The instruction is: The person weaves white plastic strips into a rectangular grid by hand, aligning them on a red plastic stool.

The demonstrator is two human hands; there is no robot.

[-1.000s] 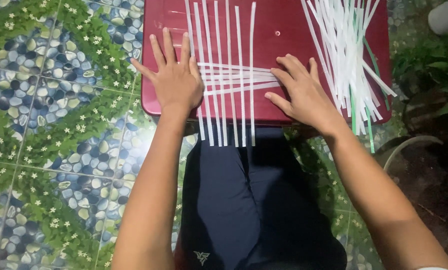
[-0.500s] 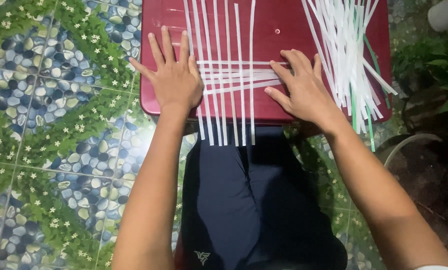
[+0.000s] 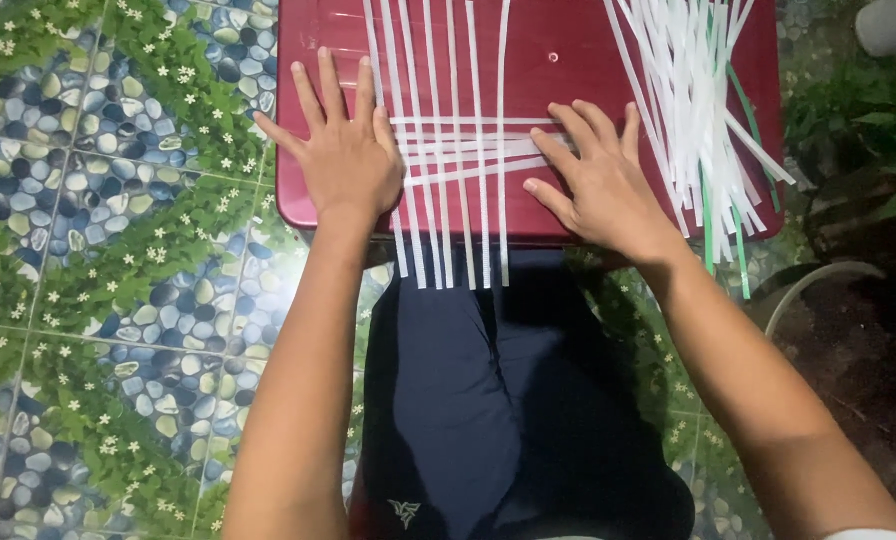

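Both hands barely shifted: left hand (image 3: 346, 155) and right hand (image 3: 598, 180) lie flat, fingers spread, gripping nothing, pressing white woven strips (image 3: 453, 150) near the red stool's (image 3: 558, 50) near edge.

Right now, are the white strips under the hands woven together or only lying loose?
Woven, just begun: on the red stool, a few crosswise strips pass over and under the lengthwise strips. Both hands press flat on them. The spare bundle lies loose.

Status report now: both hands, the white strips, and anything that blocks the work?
Left hand flat, pressing the strips' left edge. Right hand flat on crosswise strips. Woven white strips lie on red stool. Loose strip pile at right, apart; nothing blocks.
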